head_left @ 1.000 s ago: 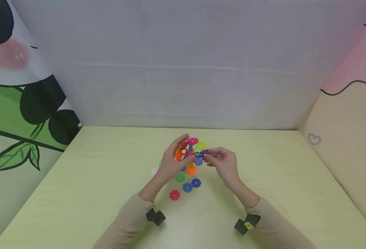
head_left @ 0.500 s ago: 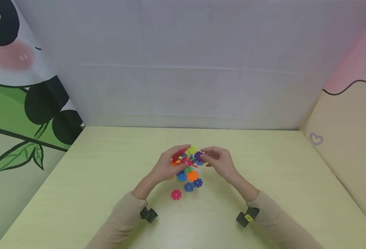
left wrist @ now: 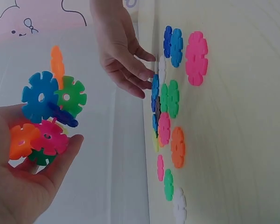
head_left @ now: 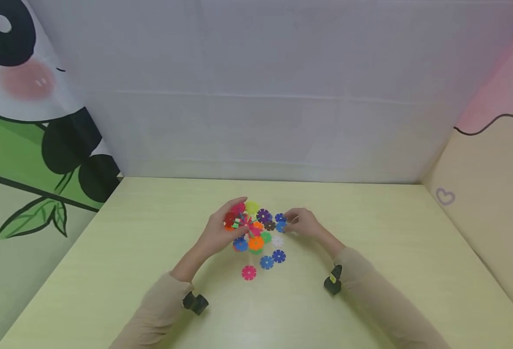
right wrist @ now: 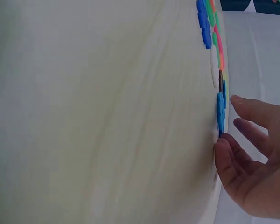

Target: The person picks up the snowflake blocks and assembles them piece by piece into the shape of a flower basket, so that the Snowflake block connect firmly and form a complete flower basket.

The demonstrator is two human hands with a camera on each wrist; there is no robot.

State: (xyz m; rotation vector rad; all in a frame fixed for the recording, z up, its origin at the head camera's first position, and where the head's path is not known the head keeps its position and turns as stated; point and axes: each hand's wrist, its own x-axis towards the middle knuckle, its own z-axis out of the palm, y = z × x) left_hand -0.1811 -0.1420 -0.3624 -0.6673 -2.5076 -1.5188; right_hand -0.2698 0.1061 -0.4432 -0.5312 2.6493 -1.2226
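My left hand (head_left: 213, 233) holds a cluster of interlocking flower-shaped plastic discs (head_left: 246, 223) above the table. In the left wrist view the cluster shows a blue disc (left wrist: 37, 97), a green disc (left wrist: 73, 99), a pink disc (left wrist: 52, 138) and orange discs, cradled between thumb and fingers. A purple disc (head_left: 263, 215) sticks out on the cluster's right side. My right hand (head_left: 305, 224) is low at the table, fingertips right at a light blue disc (head_left: 280, 227) and a dark blue disc (head_left: 280, 217). In the right wrist view its thumb and fingers are spread apart beside the light blue disc (right wrist: 220, 109).
Loose discs lie on the pale table (head_left: 370, 232) below the cluster: a pink one (head_left: 248, 272), a blue one (head_left: 267, 262), a navy one (head_left: 279, 256), a white one (head_left: 277, 241) and a brown one (head_left: 269, 226). A grey-white wall panel (head_left: 274, 131) stands behind.
My right hand has let go of the purple disc, which stays on the cluster, and has lowered to the blue discs. My left hand has shifted left with the cluster.
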